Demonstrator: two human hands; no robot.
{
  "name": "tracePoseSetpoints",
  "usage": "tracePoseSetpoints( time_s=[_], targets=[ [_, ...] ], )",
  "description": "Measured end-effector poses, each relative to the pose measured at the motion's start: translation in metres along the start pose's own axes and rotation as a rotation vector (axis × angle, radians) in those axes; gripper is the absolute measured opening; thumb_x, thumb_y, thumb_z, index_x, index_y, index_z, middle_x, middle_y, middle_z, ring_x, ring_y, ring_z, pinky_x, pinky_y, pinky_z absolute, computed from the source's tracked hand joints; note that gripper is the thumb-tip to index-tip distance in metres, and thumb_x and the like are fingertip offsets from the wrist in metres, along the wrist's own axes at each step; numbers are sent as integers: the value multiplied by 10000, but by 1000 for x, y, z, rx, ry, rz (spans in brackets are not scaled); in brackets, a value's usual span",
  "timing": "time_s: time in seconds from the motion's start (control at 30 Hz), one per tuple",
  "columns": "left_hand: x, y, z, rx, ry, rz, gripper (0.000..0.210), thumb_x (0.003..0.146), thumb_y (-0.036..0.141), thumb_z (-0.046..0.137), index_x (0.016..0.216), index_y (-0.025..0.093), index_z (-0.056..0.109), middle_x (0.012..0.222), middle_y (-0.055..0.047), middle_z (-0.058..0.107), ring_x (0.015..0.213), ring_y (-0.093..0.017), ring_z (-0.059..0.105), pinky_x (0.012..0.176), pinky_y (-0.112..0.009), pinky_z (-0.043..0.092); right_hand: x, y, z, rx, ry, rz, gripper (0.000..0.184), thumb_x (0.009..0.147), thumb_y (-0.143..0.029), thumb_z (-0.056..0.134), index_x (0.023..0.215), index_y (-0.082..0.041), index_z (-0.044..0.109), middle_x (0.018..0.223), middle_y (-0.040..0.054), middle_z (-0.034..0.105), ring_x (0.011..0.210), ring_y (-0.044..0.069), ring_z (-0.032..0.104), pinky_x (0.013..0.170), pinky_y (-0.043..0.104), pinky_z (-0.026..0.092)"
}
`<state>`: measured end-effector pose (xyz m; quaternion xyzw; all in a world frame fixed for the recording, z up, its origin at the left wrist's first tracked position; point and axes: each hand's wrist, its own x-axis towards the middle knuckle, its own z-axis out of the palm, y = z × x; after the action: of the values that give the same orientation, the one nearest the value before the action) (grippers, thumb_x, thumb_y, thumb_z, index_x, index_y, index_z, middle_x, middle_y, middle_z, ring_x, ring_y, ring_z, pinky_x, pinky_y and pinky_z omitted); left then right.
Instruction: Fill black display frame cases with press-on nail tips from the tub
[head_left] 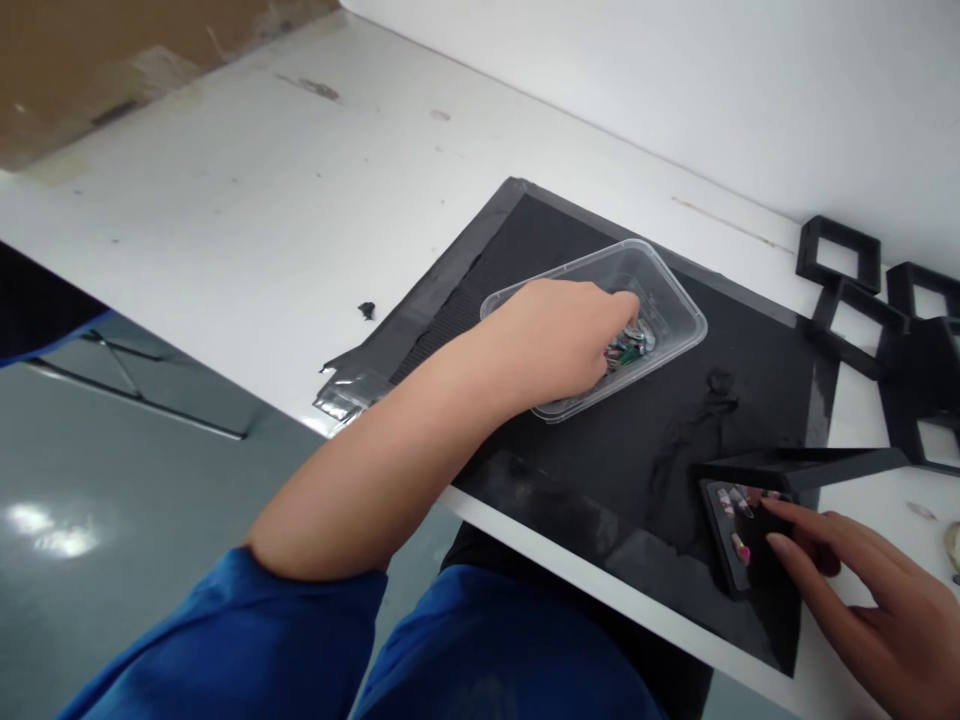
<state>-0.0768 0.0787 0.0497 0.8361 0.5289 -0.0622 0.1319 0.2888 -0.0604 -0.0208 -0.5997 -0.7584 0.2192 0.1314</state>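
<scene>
My left hand (555,335) reaches down into a clear plastic container (679,300), its fingers curled and its fingertips hidden. Small shiny silver and green pieces (630,348) lie in the container by the fingers. At the lower right is a black box (724,560) with small pink, white and yellow pieces (741,548) in it. My right hand (877,595) is at the box's right side. Its thumb and index finger are stretched over the box, their tips apart, and nothing shows between them.
A black mat (600,480) taped to the white table (285,220) lies under the container and box. Several black square frames (840,250) are piled at the right. A black scrap (366,310) lies left of the mat. Brown cardboard (150,60) stands at the back left.
</scene>
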Motion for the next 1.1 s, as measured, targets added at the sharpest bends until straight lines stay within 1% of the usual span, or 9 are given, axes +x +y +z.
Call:
tracePoseSetpoints(
  time_s=[0.1, 0.17, 0.23, 0.33, 0.5, 0.7, 0.83, 0.97, 1.1],
  targets=[
    [-1, -4, -3, -5, 17, -40, 447, 947, 155, 543, 1350, 290, 681, 1163, -39, 786, 1031, -254, 735, 783, -325, 504, -1, -1, 1, -5, 3, 15, 430, 1004, -547, 678, 1345, -297, 756, 1171, 87, 775, 845, 194, 732, 493, 199, 634],
    [0, -6, -3, 3, 9, -67, 383, 966, 209, 584, 1288, 346, 740, 1254, -5, 774, 1127, -252, 721, 892, -336, 534, -2, -1, 2, 4, 8, 25, 430, 997, -553, 687, 1342, -307, 758, 1172, 81, 772, 833, 190, 719, 484, 199, 630],
    [1, -7, -1, -2, 0, -69, 296, 980, 273, 629, 1222, 351, 780, 1317, 7, 756, 1152, -240, 713, 940, -336, 540, -1, -2, 2, 3, 14, 41, 426, 995, -558, 687, 1339, -318, 762, 1195, 75, 770, 855, 194, 725, 478, 193, 625],
    [5, -6, 3, -29, 28, -32, 222, 982, 304, 676, 1162, 335, 803, 1368, 13, 727, 1135, -228, 715, 900, -325, 539, 2, -6, 0, -2, 17, 15, 394, 1009, -546, 666, 1313, -323, 782, 1207, 73, 773, 921, 208, 757, 468, 169, 607],
    [11, -4, 11, -42, 75, -14, 163, 984, 274, 683, 1080, 285, 814, 1302, 8, 749, 1103, -225, 725, 870, -326, 536, 9, -12, -4, 4, 24, -62, 334, 1020, -501, 661, 1249, -309, 811, 1145, 74, 792, 915, 202, 781, 504, 166, 620],
    [13, -4, 13, 16, 102, -47, 303, 984, 125, 529, 1049, 230, 805, 1244, -38, 774, 1124, -287, 739, 784, -358, 529, 9, -2, -5, -62, 15, -105, 348, 996, -478, 702, 1270, -284, 795, 1160, 84, 803, 756, 177, 740, 517, 216, 638],
    [13, -5, 9, 13, 121, -60, 282, 994, 151, 546, 1037, 240, 810, 1206, -31, 794, 1124, -275, 742, 736, -334, 485, 8, 2, -6, -72, 19, -131, 337, 996, -460, 704, 1277, -292, 786, 1141, 77, 801, 727, 160, 719, 541, 211, 634],
    [11, -3, 3, 23, 221, -23, 315, 1043, 218, 514, 1085, 263, 823, 1221, -21, 799, 1130, -249, 747, 681, -302, 429, 7, 2, -5, -39, 19, -113, 335, 998, -449, 707, 1291, -303, 778, 1073, 63, 786, 741, 153, 709, 467, 164, 582],
    [10, -4, 4, 43, 331, 31, 371, 1046, 173, 495, 1120, 303, 834, 1222, 7, 800, 1151, -248, 742, 611, -275, 340, 6, 1, -2, -10, 14, -66, 345, 997, -470, 706, 1290, -306, 785, 1115, 74, 782, 777, 163, 725, 419, 145, 553]
  ],
)
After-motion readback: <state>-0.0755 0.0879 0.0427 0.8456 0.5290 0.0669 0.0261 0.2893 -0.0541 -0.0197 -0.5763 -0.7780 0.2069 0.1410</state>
